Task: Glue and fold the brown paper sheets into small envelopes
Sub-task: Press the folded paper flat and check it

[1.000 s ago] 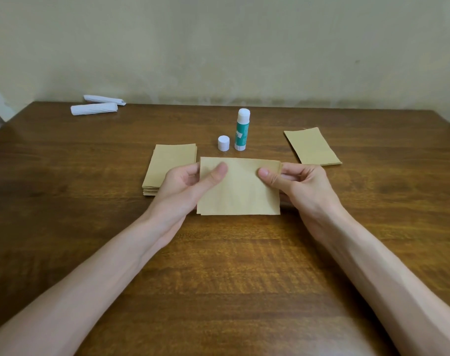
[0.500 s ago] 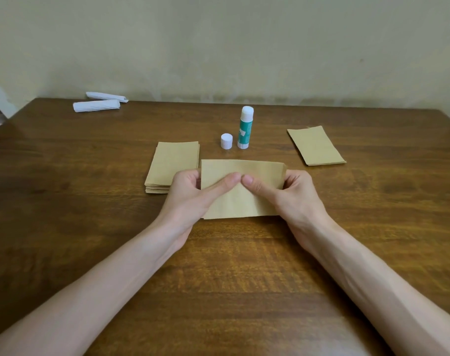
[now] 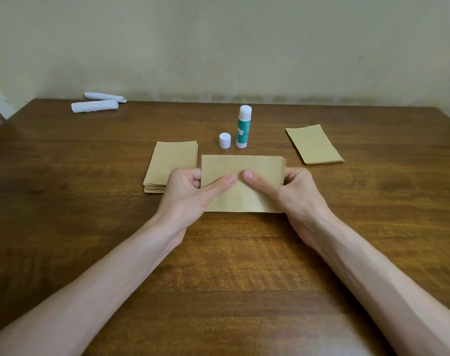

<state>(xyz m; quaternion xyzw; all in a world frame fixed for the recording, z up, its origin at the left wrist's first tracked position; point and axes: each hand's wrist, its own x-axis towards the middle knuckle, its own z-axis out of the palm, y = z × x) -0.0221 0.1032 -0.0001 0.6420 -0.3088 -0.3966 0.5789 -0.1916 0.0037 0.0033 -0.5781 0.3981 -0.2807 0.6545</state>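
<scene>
Two bare forearms are reaching in from the near edge of the wooden tabletop [image 3: 218,291] and coming together around its middle. The left hand [image 3: 185,196] is gripping the left side of a folded brown paper sheet [image 3: 244,165], with its thumb [image 3: 225,181] lying across the front face and its fingers curling behind the left edge. The right hand [image 3: 299,194] is gripping the right side the same way, its thumb [image 3: 252,177] pressing on the front. The two thumb tips are almost meeting at the sheet's centre. Whether the sheet's lower edge is resting on the wood cannot be told.

Just left of the sheet, a stack of brown sheets [image 3: 172,160] is lying flat, with the left hand covering its near right corner. Farther on, toward the far edge, a white cap [image 3: 225,140] is standing just beside an upright, uncapped green-and-white glue stick [image 3: 244,127]. Toward the right edge, well apart from the hands, a flat brown folded piece [image 3: 314,145] is lying. At the far left corner, two white paper rolls [image 3: 95,106] are lying side by side, close to the pale wall [image 3: 244,47].
</scene>
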